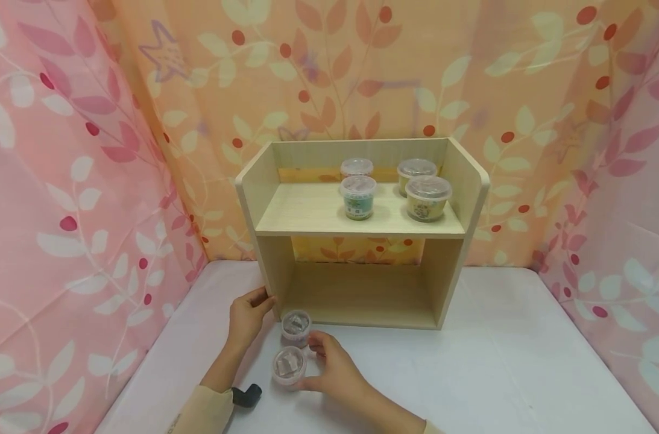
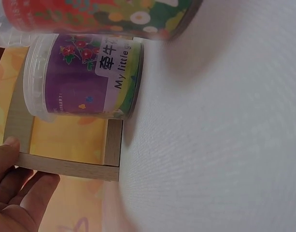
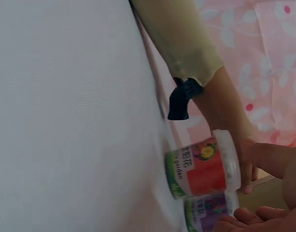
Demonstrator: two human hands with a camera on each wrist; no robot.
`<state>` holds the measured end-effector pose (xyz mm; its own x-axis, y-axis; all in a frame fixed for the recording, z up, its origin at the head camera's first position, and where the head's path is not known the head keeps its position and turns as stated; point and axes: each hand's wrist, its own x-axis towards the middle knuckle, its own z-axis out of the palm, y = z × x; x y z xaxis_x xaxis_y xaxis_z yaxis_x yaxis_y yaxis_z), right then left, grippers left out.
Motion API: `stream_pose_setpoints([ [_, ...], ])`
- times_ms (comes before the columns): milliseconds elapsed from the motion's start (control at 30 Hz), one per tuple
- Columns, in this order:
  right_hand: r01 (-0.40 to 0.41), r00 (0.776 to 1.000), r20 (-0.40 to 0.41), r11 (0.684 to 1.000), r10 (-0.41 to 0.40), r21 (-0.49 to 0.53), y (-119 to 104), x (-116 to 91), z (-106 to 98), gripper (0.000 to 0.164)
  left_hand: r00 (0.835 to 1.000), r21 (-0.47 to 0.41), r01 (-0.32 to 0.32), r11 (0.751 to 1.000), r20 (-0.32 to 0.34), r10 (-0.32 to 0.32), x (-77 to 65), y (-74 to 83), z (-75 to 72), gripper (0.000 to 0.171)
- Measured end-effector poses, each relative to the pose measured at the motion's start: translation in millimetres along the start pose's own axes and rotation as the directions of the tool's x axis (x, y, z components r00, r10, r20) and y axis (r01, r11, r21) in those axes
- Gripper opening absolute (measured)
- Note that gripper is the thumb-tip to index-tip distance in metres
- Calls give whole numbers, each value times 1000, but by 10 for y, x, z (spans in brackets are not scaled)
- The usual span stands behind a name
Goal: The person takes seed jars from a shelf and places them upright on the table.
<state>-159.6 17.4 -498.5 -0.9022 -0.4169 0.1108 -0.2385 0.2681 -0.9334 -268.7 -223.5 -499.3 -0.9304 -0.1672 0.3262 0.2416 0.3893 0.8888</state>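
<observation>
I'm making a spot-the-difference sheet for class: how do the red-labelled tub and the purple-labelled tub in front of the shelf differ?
Label: the red-labelled tub pictures a yellow bloom, while the purple-labelled tub pictures reddish flowers.
Place: the purple-labelled tub is closer to the shelf; the red-labelled tub is farther from it.
Shared: both have round, see-through lids and labels with green near the base.
</observation>
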Motion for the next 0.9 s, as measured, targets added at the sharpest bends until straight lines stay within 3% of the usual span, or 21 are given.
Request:
stream_pose_setpoints([
  [267, 50, 998, -37, 999, -49, 1, -360, -40, -322, 88, 1000, -13, -3, 1000, 3, 3, -13, -43, -7, 29],
  [500, 117, 987, -119, 993, -112, 33, -764, -38, -665, 86, 1000, 1, 6, 1000, 12, -6, -5, -22, -21, 30],
  [900, 231, 928, -277, 968, -249, -95, -1384, 26, -1189, 86, 1000, -14, 5, 1000, 19, -4, 5, -11, -15, 30],
])
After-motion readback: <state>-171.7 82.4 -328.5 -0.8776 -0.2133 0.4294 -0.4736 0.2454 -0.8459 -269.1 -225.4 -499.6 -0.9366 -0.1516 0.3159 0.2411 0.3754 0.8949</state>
